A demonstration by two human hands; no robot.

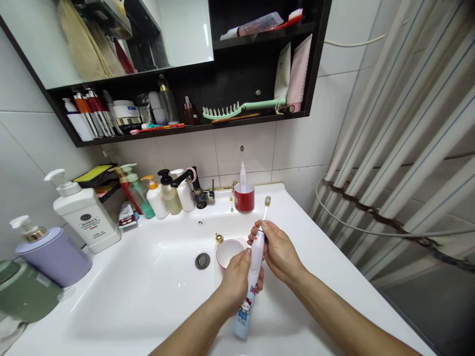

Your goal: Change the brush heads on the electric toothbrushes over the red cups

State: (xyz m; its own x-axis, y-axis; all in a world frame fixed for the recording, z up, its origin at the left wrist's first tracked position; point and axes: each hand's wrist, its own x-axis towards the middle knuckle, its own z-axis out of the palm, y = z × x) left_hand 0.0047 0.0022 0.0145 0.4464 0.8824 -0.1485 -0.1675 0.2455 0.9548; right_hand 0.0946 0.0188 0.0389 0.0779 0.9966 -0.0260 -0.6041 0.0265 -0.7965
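An electric toothbrush [256, 259] is held tilted over the right side of the sink, its bristled head [267, 201] pointing up and away. Its handle fades from pink to light blue and bears a cartoon cat. My left hand [237, 277] wraps round the middle of the handle. Higher up, the thumb and fingers of my right hand [278, 244] pinch the neck where the brush head meets the handle. A white cup with a red rim [227, 251] rests in the basin just beyond my left hand, which partly hides it.
The white sink [122, 277] has a drain [202, 261] and a black faucet [198, 190]. A red cup [244, 199] with a pale upright brush stands on the back ledge. Pump bottles [87, 215] line the left side. A dark shelf [237, 74] hangs above; white pipes [393, 123] run at right.
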